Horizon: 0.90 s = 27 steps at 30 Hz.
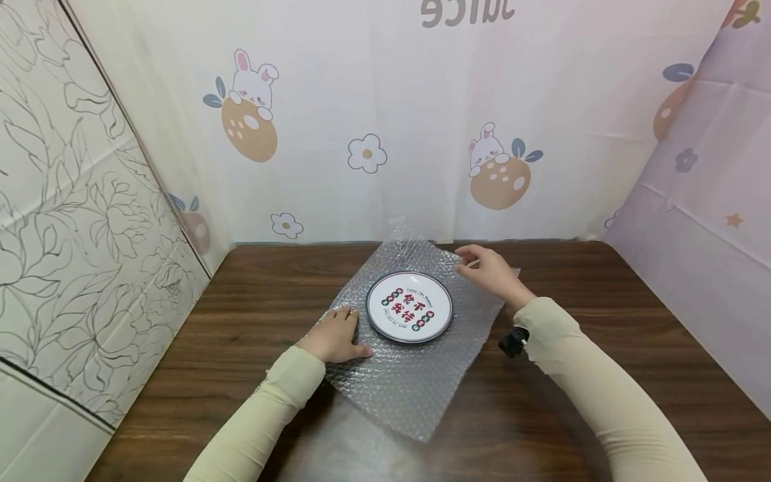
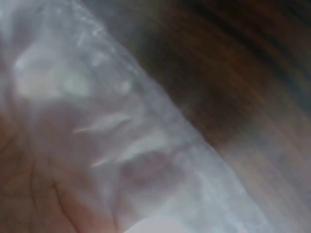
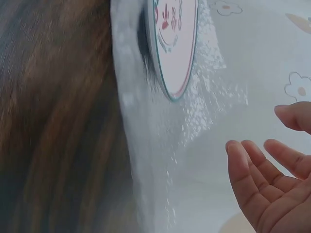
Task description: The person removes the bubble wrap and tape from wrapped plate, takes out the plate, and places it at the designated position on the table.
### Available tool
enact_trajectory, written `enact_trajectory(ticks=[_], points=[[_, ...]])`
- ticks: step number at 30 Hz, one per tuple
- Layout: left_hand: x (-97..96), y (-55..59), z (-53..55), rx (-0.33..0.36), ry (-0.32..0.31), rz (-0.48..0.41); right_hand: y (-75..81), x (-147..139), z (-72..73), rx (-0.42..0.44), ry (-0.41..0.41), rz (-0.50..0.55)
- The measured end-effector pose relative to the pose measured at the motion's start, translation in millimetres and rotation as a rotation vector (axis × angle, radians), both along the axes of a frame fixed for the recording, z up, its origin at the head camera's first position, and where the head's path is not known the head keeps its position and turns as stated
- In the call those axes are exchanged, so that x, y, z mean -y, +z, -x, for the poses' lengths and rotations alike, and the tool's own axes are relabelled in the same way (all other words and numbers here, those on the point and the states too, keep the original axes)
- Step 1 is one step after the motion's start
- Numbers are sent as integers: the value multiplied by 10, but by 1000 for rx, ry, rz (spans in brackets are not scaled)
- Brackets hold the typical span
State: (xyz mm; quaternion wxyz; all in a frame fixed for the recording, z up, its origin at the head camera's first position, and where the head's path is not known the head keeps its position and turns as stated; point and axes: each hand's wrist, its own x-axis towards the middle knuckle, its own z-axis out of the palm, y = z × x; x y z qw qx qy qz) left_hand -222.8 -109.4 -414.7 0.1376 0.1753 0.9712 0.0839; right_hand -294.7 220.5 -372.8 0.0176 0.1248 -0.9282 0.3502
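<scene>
A round white plate (image 1: 409, 306) with a dark rim and red and green lettering lies face up on a sheet of bubble wrap (image 1: 415, 395). My left hand (image 1: 334, 337) rests on the wrap just left of the plate, thumb pointing toward the rim. In the left wrist view, the palm (image 2: 29, 194) lies against the blurred wrap. Beyond the plate to the right, my right hand (image 1: 489, 271) hovers near the wrap's right side. The right wrist view shows its fingers loosely bent and apart from the thumb, holding nothing, with the plate (image 3: 175, 53) tilted in that view.
The brown wooden table (image 1: 241, 321) extends on both sides of the wrap. A curtain (image 1: 421, 100) printed with rabbits and flowers hangs behind its far edge. To the left stands a white panel (image 1: 90, 167) with line-drawn flowers. A small black device (image 1: 513, 341) sits at my right wrist.
</scene>
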Motion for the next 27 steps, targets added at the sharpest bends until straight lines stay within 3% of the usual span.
enact_trajectory(ticks=[18, 27], points=[[3, 3, 6, -16, -12, 18, -452, 190, 156, 154, -21, 95], [0, -16, 9, -20, -10, 25, -600, 264, 191, 146, -49, 7]])
